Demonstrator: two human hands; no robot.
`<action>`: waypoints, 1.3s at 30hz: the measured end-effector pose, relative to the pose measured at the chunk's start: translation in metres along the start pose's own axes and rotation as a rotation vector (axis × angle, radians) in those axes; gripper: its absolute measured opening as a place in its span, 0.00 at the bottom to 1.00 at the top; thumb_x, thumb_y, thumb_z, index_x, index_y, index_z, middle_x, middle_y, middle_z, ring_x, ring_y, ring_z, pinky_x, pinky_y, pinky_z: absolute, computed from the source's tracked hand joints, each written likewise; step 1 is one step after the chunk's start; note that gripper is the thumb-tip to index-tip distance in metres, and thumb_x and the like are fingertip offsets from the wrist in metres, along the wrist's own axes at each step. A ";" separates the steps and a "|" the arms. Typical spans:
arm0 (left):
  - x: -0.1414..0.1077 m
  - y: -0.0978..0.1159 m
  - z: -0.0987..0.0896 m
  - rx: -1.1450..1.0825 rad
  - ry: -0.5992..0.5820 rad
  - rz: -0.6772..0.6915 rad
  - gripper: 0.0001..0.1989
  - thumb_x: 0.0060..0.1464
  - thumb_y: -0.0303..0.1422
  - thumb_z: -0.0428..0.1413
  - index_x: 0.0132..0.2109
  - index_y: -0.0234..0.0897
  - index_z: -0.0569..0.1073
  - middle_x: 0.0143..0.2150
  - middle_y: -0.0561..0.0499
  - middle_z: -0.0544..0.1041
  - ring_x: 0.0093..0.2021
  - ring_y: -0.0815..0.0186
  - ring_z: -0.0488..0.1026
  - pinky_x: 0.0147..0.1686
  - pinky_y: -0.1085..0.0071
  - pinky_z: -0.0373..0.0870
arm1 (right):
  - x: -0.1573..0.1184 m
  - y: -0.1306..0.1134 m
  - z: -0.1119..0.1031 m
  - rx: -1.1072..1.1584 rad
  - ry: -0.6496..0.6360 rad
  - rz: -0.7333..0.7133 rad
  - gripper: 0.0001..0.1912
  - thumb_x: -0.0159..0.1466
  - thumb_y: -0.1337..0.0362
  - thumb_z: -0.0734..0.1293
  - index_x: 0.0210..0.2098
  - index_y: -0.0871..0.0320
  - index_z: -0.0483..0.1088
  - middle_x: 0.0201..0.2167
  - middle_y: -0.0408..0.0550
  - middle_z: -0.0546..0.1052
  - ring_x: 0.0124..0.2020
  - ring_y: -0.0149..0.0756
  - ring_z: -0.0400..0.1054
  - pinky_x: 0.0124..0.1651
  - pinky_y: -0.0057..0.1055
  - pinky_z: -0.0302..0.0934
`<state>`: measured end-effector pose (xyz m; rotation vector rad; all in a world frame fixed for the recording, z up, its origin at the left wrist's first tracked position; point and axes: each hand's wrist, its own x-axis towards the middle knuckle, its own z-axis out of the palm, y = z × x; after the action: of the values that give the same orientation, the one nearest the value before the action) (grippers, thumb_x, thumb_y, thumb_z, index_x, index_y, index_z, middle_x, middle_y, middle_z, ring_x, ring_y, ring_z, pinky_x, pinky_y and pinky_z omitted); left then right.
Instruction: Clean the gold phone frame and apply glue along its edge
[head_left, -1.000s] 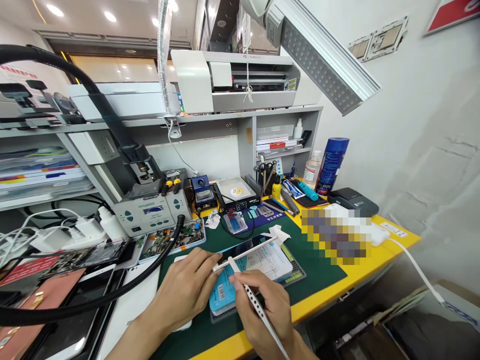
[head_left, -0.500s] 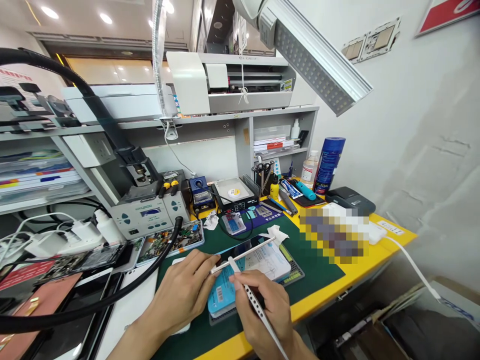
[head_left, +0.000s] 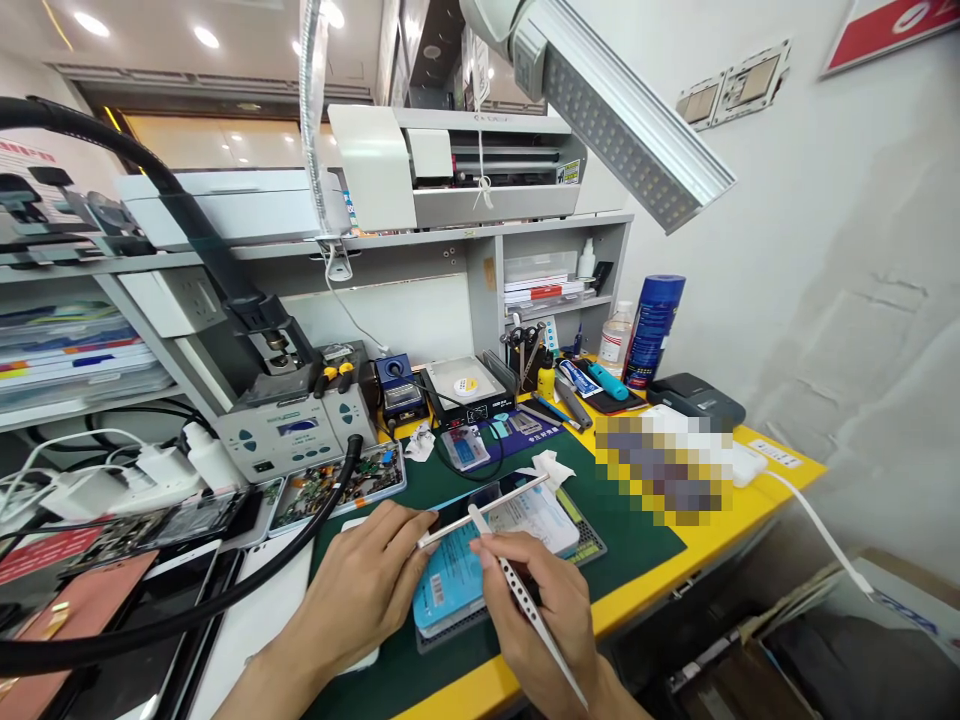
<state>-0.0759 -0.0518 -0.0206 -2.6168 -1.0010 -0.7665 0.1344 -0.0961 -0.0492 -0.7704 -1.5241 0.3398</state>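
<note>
My left hand (head_left: 379,570) is closed on the near left corner of a phone (head_left: 456,511), which has a dark glossy face and a pale pinkish edge. The phone is propped at a tilt over a blue and white package (head_left: 442,590). My right hand (head_left: 536,600) grips a slim pry tool (head_left: 517,590) with a row of holes along its pale handle. Its flat rounded tip meets the phone's near edge, about midway along. Whether the tip is inside the seam, I cannot tell. Under the package lies a grey perforated pad (head_left: 592,535) on a green mat (head_left: 637,555).
A black hose (head_left: 300,540) arcs in at left, near my left forearm. Behind stand a tray of small parts (head_left: 337,490), a soldering station (head_left: 300,440) and a heating plate (head_left: 469,385). Crumpled tissue (head_left: 553,467) sits beyond the phone. A lamp (head_left: 630,120) hangs overhead.
My right hand and the pry tool have slid a little to the right along the phone's near edge. My left hand keeps its hold on the corner. The whole view has shifted slightly.
</note>
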 end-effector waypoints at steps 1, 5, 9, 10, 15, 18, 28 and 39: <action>0.001 0.000 0.000 0.000 0.002 0.002 0.12 0.70 0.30 0.47 0.55 0.37 0.71 0.45 0.44 0.80 0.43 0.58 0.78 0.41 0.64 0.78 | 0.000 0.000 0.000 -0.001 0.000 -0.001 0.12 0.67 0.75 0.65 0.46 0.55 0.73 0.37 0.49 0.81 0.37 0.38 0.79 0.42 0.29 0.74; 0.003 0.001 0.000 0.000 0.004 0.007 0.12 0.70 0.29 0.47 0.55 0.36 0.71 0.45 0.44 0.80 0.43 0.58 0.78 0.40 0.64 0.78 | -0.002 0.002 0.001 0.004 0.005 -0.001 0.13 0.67 0.76 0.65 0.47 0.55 0.73 0.38 0.49 0.81 0.37 0.38 0.79 0.42 0.29 0.73; 0.001 0.002 -0.001 0.000 0.001 0.003 0.12 0.70 0.29 0.47 0.55 0.36 0.71 0.45 0.44 0.80 0.43 0.58 0.78 0.39 0.64 0.78 | -0.001 0.002 0.000 0.023 -0.006 0.028 0.12 0.68 0.74 0.65 0.47 0.55 0.73 0.38 0.50 0.82 0.37 0.38 0.79 0.40 0.29 0.73; 0.001 0.002 -0.001 0.000 0.000 0.000 0.12 0.70 0.30 0.47 0.56 0.36 0.71 0.45 0.44 0.80 0.43 0.58 0.78 0.40 0.64 0.78 | -0.001 0.001 -0.001 0.027 -0.007 0.042 0.11 0.68 0.74 0.65 0.47 0.55 0.73 0.38 0.50 0.82 0.37 0.39 0.79 0.39 0.29 0.74; 0.000 0.001 -0.001 -0.002 -0.001 -0.003 0.12 0.71 0.30 0.47 0.55 0.36 0.71 0.45 0.44 0.80 0.43 0.59 0.78 0.42 0.63 0.78 | 0.001 -0.002 -0.002 0.051 -0.003 0.085 0.09 0.69 0.71 0.65 0.46 0.56 0.75 0.36 0.50 0.81 0.32 0.38 0.78 0.34 0.28 0.72; 0.001 0.001 0.000 -0.003 0.000 -0.002 0.12 0.70 0.30 0.47 0.55 0.36 0.71 0.45 0.44 0.79 0.43 0.58 0.78 0.41 0.63 0.78 | 0.001 -0.003 -0.003 0.069 -0.005 0.097 0.09 0.69 0.70 0.65 0.46 0.56 0.75 0.35 0.50 0.80 0.28 0.35 0.75 0.31 0.28 0.70; 0.000 0.001 0.000 -0.012 -0.002 -0.004 0.11 0.70 0.29 0.48 0.56 0.37 0.70 0.45 0.44 0.79 0.44 0.57 0.77 0.42 0.62 0.77 | -0.002 -0.004 -0.002 0.030 0.016 0.139 0.11 0.68 0.70 0.66 0.49 0.54 0.74 0.33 0.47 0.81 0.23 0.31 0.70 0.26 0.26 0.66; -0.001 0.000 0.000 -0.017 -0.011 -0.012 0.12 0.70 0.30 0.48 0.56 0.37 0.70 0.46 0.44 0.79 0.44 0.57 0.77 0.40 0.64 0.76 | -0.002 -0.003 -0.003 0.051 -0.013 0.120 0.12 0.69 0.71 0.65 0.49 0.55 0.75 0.37 0.50 0.81 0.27 0.33 0.74 0.29 0.27 0.69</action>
<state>-0.0760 -0.0523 -0.0213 -2.6347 -1.0183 -0.7680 0.1366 -0.1003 -0.0481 -0.8224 -1.4787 0.4721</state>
